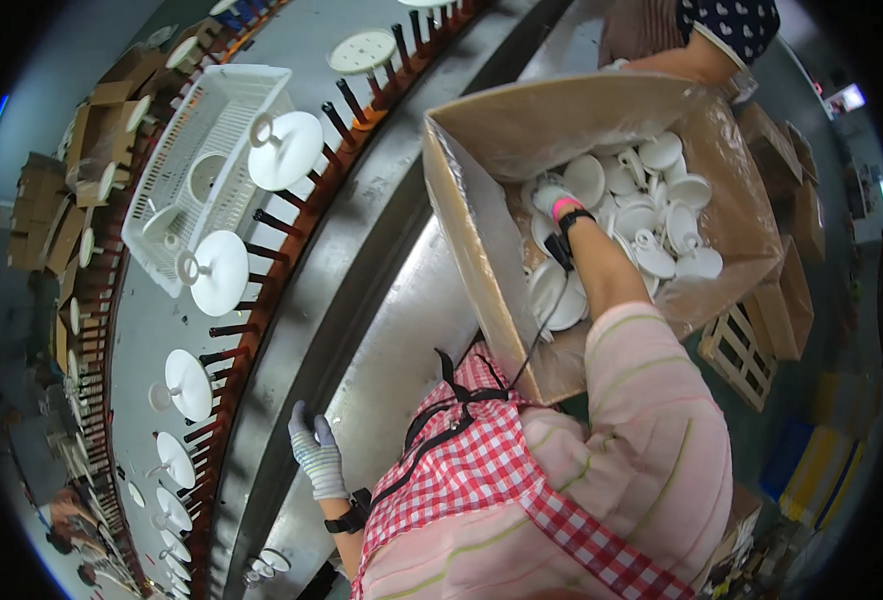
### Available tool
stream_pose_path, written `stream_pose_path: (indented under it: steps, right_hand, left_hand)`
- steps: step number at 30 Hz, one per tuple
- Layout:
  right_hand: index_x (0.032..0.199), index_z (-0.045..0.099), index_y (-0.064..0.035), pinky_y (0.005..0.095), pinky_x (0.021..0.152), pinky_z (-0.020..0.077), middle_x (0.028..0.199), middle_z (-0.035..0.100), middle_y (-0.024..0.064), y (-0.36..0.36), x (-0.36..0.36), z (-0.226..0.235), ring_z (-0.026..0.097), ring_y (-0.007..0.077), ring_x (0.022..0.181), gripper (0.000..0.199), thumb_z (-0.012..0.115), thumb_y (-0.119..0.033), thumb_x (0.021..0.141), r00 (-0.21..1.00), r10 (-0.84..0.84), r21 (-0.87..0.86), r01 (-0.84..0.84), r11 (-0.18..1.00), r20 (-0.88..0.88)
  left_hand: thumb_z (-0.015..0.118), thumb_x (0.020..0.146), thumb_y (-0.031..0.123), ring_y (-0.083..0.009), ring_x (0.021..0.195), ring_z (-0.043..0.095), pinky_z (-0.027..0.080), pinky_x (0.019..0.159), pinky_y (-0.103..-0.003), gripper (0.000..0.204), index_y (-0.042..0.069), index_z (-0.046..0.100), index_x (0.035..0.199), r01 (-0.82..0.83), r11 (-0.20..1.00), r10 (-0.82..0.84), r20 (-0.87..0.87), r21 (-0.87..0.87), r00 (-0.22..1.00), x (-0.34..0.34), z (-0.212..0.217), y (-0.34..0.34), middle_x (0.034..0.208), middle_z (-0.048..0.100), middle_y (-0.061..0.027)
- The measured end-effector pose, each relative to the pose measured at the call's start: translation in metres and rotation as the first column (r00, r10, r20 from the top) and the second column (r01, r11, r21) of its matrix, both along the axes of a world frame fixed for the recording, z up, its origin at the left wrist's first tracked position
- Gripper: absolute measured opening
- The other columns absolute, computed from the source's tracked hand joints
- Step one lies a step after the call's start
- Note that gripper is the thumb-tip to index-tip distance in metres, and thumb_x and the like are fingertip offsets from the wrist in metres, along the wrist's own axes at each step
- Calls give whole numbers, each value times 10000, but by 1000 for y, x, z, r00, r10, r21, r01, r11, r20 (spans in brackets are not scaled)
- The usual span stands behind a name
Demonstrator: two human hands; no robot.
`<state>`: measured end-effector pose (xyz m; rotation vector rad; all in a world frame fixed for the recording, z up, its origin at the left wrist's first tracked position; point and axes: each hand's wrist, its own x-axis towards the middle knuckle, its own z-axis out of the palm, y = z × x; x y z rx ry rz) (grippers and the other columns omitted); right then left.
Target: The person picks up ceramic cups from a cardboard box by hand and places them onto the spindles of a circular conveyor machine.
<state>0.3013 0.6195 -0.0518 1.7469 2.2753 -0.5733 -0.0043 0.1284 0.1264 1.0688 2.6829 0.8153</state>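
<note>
My right hand (556,197), in a light glove with a pink cuff, reaches down into a large cardboard box (602,105) lined with clear plastic. It touches the pile of white round discs (654,258) inside, several of which carry a small ring or stem. Its fingertips are small and partly lost against the white pieces, so I cannot tell whether it grips one. My left hand (318,458), in a striped glove with grey fingertips, hangs over the metal ledge (362,370) with thumb and fingers apart and nothing in it.
Left of the ledge runs a curved row of dark upright pegs (280,222), several bearing white discs (220,272). Beyond stands a white plastic basket (207,130). Another person's arm (697,62) is at the box's far edge. A wooden pallet (737,355) lies to the right.
</note>
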Motion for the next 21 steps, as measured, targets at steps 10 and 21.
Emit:
stream_pose_path:
  steps: [10,21]
  right_hand:
    - [858,699,-18,285,736,496,774,671,110,20,64,222,633,173,736,244,623,-234,771,937,51,-395,-195,898,-347]
    - [1069,635,-38,305,827,477,1006,665,123,26,-140,277,634,214,897,263,607,-96,813,419,537,463,-272,844,-732]
  left_hand:
    - [537,870,110,-279,907,604,466,816,-347,224,-2,594,1056,100,995,-101,182,14,978,17,-15,34,974,628,-172]
    - [537,866,181,-345,938,579,464,807,-393,247,40,585,1063,623,776,-630,120,97,767,39,42,191,999,613,-187]
